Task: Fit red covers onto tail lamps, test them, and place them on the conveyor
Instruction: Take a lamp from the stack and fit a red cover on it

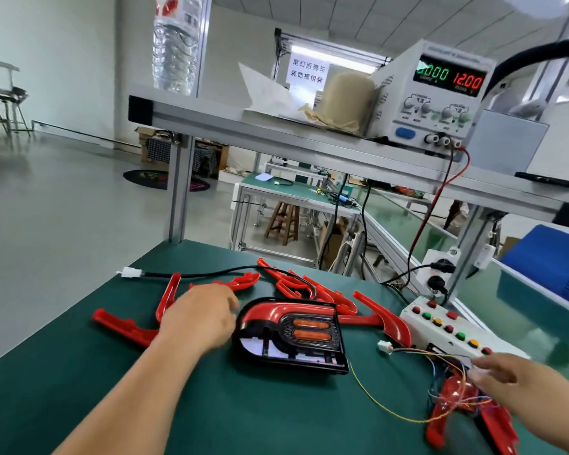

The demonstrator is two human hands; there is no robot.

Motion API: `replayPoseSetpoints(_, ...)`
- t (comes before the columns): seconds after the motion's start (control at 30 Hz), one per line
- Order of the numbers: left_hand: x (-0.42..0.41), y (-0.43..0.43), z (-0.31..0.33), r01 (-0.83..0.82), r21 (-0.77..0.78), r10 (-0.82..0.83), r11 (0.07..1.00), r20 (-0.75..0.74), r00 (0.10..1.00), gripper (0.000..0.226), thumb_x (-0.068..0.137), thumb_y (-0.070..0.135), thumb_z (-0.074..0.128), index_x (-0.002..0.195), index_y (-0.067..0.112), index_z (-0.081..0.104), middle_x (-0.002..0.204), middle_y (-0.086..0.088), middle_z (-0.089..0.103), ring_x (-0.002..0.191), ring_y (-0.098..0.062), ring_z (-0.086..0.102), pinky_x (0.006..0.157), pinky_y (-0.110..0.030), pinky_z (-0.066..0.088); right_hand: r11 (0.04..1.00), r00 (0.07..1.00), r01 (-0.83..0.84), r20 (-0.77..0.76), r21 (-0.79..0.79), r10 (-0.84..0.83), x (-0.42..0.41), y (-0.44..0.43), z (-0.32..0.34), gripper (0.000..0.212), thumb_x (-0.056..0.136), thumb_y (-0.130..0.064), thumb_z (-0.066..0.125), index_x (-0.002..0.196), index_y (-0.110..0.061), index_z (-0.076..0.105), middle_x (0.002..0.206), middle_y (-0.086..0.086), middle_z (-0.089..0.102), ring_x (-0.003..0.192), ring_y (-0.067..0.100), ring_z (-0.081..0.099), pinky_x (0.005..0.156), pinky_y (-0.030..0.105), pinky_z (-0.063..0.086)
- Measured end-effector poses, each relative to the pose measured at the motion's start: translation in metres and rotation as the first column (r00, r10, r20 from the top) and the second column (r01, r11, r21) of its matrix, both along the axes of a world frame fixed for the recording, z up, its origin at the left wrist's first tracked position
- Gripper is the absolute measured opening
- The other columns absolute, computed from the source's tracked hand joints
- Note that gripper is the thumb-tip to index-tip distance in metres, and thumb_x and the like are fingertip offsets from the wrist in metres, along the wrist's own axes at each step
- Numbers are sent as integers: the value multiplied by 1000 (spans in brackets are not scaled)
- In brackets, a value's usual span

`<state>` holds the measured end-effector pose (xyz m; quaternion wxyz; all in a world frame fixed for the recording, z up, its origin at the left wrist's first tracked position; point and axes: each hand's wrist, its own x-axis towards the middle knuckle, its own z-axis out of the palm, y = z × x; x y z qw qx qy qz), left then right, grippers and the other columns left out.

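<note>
My left hand (197,320) rests loose-fingered on the green tabletop (243,405) just beside the tail lamp (289,336). My right hand (513,385) reaches the wires (447,359), its fingers too blurred to tell their grip.

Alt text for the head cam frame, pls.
A tail lamp with its red cover fitted lies on a green mat, the left hand just beside it among loose red covers. The right hand reaches into thin wires near a push-button box; the power supply on the shelf above reads 12.00.
</note>
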<state>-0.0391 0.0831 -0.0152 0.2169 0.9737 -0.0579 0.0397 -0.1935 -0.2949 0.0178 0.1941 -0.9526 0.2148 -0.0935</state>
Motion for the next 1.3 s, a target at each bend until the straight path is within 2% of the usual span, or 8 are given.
replayPoseSetpoints(0.1, -9, 26, 7, 32, 257, 31, 966, -240, 970, 23, 83, 26, 69, 106, 27, 70, 114, 6, 69, 107, -18, 63, 95, -33, 51, 998, 997, -61, 49, 3, 61, 9, 17, 14, 10, 87, -33, 68, 97, -31, 65, 96, -4, 66, 91, 13, 60, 80, 28, 40)
replayPoseSetpoints(0.27, -23, 32, -4, 47, 345, 28, 937, -210, 977, 21, 90, 16, 58, 105, 30, 62, 111, 8, 64, 103, -15, 62, 88, -26, 50, 998, 962, -59, 266, -14, 61, 26, 47, 39, 8, 91, -34, 63, 88, -28, 68, 79, -12, 63, 78, 12, 58, 69, 29, 39)
replayPoseSetpoints(0.43, -34, 15, 48, 182, -116, -178, 977, 39, 983, 7, 96, 25, 58, 93, 31, 57, 86, 9, 64, 74, -7, 58, 67, -23, 44, 931, 899, -310, 378, 192, 222, 49, 98, 31, 25, 93, -33, 60, 74, -21, 70, 64, 0, 69, 60, 10, 61, 56, 23, 46)
replayPoseSetpoints(0.5, -43, 3, 67, 276, -553, -257, 786, 112, 960, 13, 96, 14, 58, 93, 26, 63, 81, -2, 71, 72, -11, 66, 66, -25, 51, 837, 878, -430, 372, 337, 301, 57, 122, 15, 26, 95, -36, 57, 82, -18, 70, 75, 3, 70, 63, 9, 60, 59, 19, 44)
replayPoseSetpoints(0.57, -52, -11, 73, 230, -874, -332, 427, 85, 939, 16, 96, 2, 55, 97, 14, 66, 89, -9, 74, 84, -19, 73, 70, -28, 59, 668, 875, -476, 379, 572, 300, 60, 142, -4, 24, 95, -45, 51, 98, -27, 68, 89, 1, 69, 68, 11, 61, 61, 21, 46)
replayPoseSetpoints(0.73, -43, -26, 48, -22, -999, -384, 26, -31, 923, 17, 94, -2, 52, 103, 2, 65, 95, -16, 72, 84, -22, 73, 65, -29, 60, 334, 867, -493, 484, 803, 116, 68, 156, -36, 18, 97, -31, 50, 108, -25, 62, 71, -1, 65, 57, 14, 58, 51, 21, 44)
replayPoseSetpoints(1.0, -22, -16, -22, -92, -847, -149, 524, -198, 969, 17, 92, 3, 63, 95, 16, 73, 94, -7, 71, 76, -14, 64, 66, -19, 56, 870, 933, -309, 300, 384, 199, 82, 140, -64, 22, 94, -45, 52, 86, -25, 53, 71, -5, 60, 63, 5, 51, 58, 18, 39)
replayPoseSetpoints(1.3, -20, -16, -29, 82, -485, -56, 871, 66, 996, 11, 92, 28, 66, 98, 34, 73, 90, 12, 70, 84, -5, 62, 78, -23, 46, 973, 968, -179, 204, 147, 147, 81, 141, -65, 33, 91, -62, 47, 87, -31, 58, 80, -11, 62, 78, 8, 57, 72, 30, 49)
